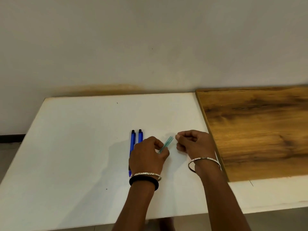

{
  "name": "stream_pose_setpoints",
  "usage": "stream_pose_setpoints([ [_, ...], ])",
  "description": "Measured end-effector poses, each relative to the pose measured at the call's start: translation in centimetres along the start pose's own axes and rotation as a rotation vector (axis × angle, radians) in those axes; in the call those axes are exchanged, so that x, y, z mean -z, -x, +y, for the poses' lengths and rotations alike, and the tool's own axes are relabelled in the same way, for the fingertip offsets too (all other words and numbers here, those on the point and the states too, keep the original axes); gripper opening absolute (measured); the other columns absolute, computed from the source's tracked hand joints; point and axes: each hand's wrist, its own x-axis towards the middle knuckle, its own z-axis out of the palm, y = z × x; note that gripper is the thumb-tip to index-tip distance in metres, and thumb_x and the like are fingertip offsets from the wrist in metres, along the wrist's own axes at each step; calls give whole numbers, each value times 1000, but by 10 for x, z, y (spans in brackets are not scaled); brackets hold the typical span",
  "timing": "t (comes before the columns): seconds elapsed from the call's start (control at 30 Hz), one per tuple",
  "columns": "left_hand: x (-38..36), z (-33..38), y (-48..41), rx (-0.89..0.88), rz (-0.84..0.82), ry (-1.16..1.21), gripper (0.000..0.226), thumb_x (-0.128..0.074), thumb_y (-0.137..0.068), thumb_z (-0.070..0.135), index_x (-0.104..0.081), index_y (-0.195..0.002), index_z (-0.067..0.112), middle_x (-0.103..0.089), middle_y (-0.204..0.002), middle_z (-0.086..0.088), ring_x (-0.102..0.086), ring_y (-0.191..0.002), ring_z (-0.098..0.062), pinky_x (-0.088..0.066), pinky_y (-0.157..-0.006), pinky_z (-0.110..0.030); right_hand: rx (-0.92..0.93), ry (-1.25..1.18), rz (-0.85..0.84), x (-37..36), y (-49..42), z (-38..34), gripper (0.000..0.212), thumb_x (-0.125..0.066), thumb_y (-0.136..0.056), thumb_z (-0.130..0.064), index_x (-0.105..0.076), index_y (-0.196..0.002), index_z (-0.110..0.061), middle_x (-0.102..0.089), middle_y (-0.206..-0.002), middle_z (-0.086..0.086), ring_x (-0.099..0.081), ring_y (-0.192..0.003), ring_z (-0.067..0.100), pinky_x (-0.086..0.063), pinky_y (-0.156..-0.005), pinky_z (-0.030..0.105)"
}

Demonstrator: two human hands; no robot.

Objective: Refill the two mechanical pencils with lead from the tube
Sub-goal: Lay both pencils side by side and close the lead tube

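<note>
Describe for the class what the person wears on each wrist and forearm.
Both forearms are bare, with no sleeves. The left wrist carries a thin silver metal bangle and a thick black elastic band just below it. The right wrist carries one thin silver patterned bangle.

A plain off-white wall fills the upper half of the view, evenly lit and bare apart from a few faint specks. Along its base, beyond the grip, runs a yellowish-brown stain. A white bench spreads beneath and around the grip, its surface matte with a few tiny dark marks. To the right of the grip lies a brown wood-grain panel, set on the bench and reaching back to the wall. Far left of the grip, grey floor shows beside a dark skirting strip. Soft shadows fall leftward.
</note>
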Motion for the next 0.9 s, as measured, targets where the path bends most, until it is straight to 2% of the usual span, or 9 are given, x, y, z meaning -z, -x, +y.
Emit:
stream_pose_setpoints([
  [0.1, 0, 5, 0, -57, -1, 93, 15, -71, -76, 44, -67, -84, 32, -71, -84, 17, -61, -70, -4, -34, -52, -12, -27, -245, -35, 4, 2, -5, 6, -74, -82, -7, -74, -87, -9, -75, -82, 14, -74, -69, 24, -61, -66, 28],
  [0.23, -2, 7, 1, -107, 7, 104, 13, -70, -78, 44, -66, -85, 33, -72, -85, 17, -62, -65, -8, -45, -58, -19, 3, -361, -95, 7, 3, -10, 11, -70, -83, -2, -74, -92, -5, -75, -86, 12, -75, -76, 24, -61, -65, 26],
  [0.43, -1, 9, 0, -142, 40, 75, 15, -68, -80, 45, -68, -88, 33, -72, -84, 18, -58, -57, -5, -39, -52, -14, 54, -354, -137, 9, 2, -10, 12, -69, -83, -1, -74, -93, -6, -76, -88, 14, -75, -80, 24, -60, -64, 25],
  [0.67, 3, 8, -1, -145, 85, 68, 13, -70, -79, 44, -69, -87, 33, -70, -79, 17, -47, -55, -5, -25, -48, -10, 91, -365, -186, 10, 1, -10, 14, -67, -84, 2, -72, -96, -2, -76, -86, 15, -75, -83, 26, -62, -70, 30],
  [0.77, 4, 6, -2, -152, 95, 89, 12, -71, -78, 42, -70, -86, 33, -70, -79, 17, -49, -59, -5, -27, -50, -10, 107, -355, -200, 9, 0, -10, 13, -67, -84, 2, -72, -96, -3, -76, -86, 15, -75, -83, 26, -62, -71, 31],
  [0.9, 5, 3, -4, -125, 71, 140, 10, -72, -77, 42, -70, -85, 35, -70, -80, 15, -56, -66, -9, -42, -56, -20, 122, -324, -205, 7, 0, -10, 14, -67, -84, 2, -72, -97, -2, -76, -87, 15, -75, -83, 28, -62, -72, 32],
])
